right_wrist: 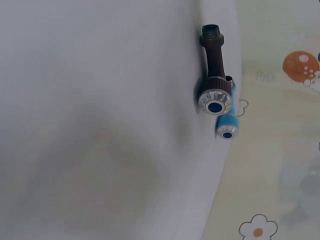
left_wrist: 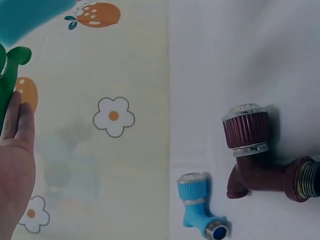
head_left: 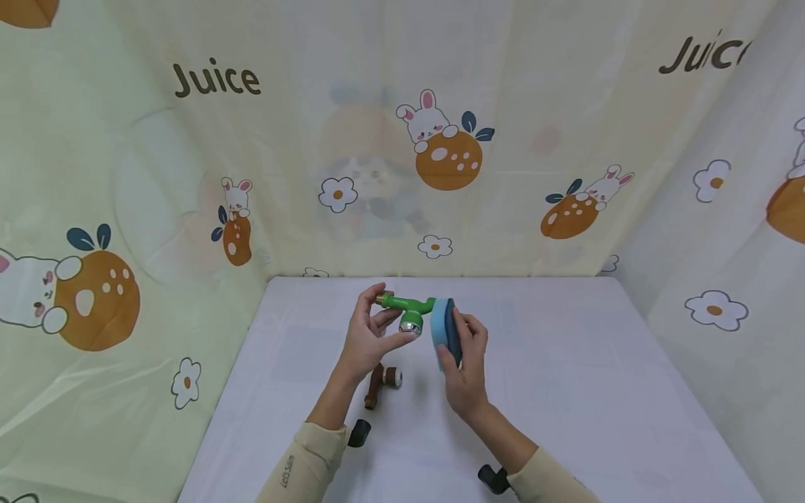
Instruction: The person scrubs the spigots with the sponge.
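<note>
In the head view my left hand (head_left: 363,346) holds a green tap (head_left: 409,305) with a chrome-ended knob, its thumb at the knob and its fingers at the threaded end. My right hand (head_left: 468,381) grips a sponge (head_left: 440,325), light blue on one side and dark blue on the other, against or just beside the tap's spout. The left wrist view catches part of the left hand (left_wrist: 17,172), the green tap (left_wrist: 9,92) and the blurred sponge (left_wrist: 30,17) at its left edge. The right wrist view does not show the right hand.
On the white table (head_left: 566,391) lies a brown tap (head_left: 374,385), below the left hand in the head view. A smaller blue tap (left_wrist: 194,190) lies near it, seen only in the wrist views. Patterned curtains (head_left: 522,230) surround the table's back and sides.
</note>
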{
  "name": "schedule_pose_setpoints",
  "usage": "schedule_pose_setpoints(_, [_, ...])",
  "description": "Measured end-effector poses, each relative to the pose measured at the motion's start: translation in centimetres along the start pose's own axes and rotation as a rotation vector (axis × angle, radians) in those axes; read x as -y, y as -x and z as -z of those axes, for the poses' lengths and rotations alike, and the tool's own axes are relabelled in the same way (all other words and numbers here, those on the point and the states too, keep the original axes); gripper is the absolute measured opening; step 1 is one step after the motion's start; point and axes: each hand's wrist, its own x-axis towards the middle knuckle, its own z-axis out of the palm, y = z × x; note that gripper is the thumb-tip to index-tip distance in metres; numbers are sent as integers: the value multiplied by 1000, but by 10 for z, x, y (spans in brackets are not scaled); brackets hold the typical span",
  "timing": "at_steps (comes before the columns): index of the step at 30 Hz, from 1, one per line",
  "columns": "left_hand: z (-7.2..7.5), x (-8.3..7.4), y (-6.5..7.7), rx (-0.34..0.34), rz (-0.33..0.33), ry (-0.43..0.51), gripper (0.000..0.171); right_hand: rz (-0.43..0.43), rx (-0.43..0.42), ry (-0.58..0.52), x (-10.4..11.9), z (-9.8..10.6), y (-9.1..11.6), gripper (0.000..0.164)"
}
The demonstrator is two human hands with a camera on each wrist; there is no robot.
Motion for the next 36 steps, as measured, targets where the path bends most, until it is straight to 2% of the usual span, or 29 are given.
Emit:
schedule_pose_setpoints(3, [-1, -1, 0, 8, 18, 27, 90, 119, 1, 21, 4, -3, 3, 67])
schedule_pose_setpoints(6, [-1, -1, 0, 14, 32, -1, 85, 167, 21, 17, 5, -5, 3, 67])
schedule_pose_setpoints(10, [1, -1, 1, 4, 15, -204, 78, 195, 12, 4, 4, -7, 2, 66])
schedule_pose_setpoints(14, [3, -3, 0, 21, -47, -438, 71, 221, 5, 4, 2, -7, 0, 66])
schedule_pose_setpoints(18, [5, -9, -1, 86, -62, -547, 64, 235, 4, 31, 1, -5, -2, 65])
schedule_pose_setpoints(22, [6, -12, -1, 128, -51, -594, 60, 239, 11, 52, -1, -4, -2, 63])
schedule_pose_setpoints(27, [8, -13, 0, 136, -61, -622, 57, 234, 37, 110, -1, -1, -4, 61])
schedule_pose_setpoints(36, [10, -13, 2, 147, 1, -564, 68, 228, 100, 210, 2, 4, -12, 63])
